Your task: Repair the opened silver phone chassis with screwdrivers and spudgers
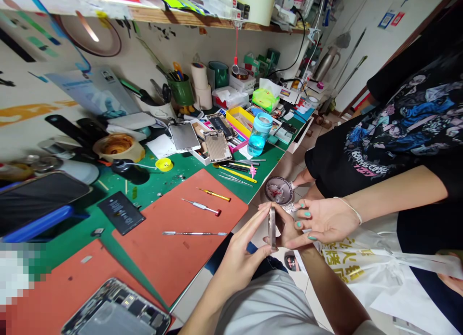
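A slim phone (272, 231), seen edge-on and upright, is held between my two hands just off the table's front edge. My left hand (241, 250) presses on one side of it, fingers along its face and thumb at the lower edge. My right hand (288, 230) holds the other side, partly hidden by the phone and another person's hand. That person's open palm (327, 220), with green nails, reaches in beside my right hand. On the orange mat (155, 260) lie a gold screwdriver (214, 194), a silver screwdriver (201, 206) and a metal pry tool (194, 234).
An opened phone (119, 311) lies at the near left, with a black battery (121, 212) farther back. Across the green table (173, 180) stand a blue bottle (259, 132), a yellow tray (240, 119) and phone parts. A person with a white bag (361, 262) stands at right.
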A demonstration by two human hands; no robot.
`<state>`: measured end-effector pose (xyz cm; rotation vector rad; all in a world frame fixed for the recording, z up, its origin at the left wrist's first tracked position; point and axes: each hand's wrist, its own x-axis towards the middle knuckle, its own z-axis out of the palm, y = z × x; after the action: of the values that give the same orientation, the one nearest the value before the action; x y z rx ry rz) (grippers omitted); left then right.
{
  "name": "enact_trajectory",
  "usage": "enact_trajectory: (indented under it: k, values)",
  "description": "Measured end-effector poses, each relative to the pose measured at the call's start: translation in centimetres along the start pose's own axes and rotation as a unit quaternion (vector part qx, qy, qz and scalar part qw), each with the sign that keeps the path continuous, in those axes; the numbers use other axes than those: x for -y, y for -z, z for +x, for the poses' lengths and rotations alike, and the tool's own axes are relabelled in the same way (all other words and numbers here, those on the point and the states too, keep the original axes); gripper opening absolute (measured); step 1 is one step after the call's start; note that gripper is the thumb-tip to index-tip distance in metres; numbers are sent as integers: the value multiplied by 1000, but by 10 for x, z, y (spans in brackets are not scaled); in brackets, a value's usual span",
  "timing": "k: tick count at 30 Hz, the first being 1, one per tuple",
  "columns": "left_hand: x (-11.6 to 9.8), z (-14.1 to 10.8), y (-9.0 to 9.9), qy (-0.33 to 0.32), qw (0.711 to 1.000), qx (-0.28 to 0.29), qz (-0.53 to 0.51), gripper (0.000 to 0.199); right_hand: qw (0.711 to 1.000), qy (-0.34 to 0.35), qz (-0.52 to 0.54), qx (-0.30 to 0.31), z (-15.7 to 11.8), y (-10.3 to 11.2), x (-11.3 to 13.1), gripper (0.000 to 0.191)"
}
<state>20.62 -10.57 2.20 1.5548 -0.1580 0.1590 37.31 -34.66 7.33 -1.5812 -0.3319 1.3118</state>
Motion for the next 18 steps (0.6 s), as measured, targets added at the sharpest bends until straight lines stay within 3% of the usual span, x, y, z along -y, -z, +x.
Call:
enact_trajectory:
  k: [1,2,4,7,10,14,16,18]
  values:
    - [-1,0,0,1,1000,2,-2,71,989,-114,70,61,-8,6,18,26]
    - [-1,1,0,3,1000,3,-3,71,973,-174,132,71,-13,8,34,24]
    - [-2,1,-1,4,1000,2,-5,72,947,-227,213,79,-19,6,61,26]
    - [-2,2,-1,-3,1000,1,-8,72,943,-229,224,95,-18,-6,77,29]
    - [-1,2,0,-3,1000,1,-8,71,963,-190,154,113,-13,-13,73,29]
    - [2,0,0,-2,1000,3,2,72,985,-125,93,69,-9,-18,71,22]
    - [3,-2,0,-12,1000,6,10,72,983,-137,103,67,-10,-19,77,23]
    - [4,-3,-1,-22,1000,8,17,72,974,-170,107,106,-12,-18,83,28]
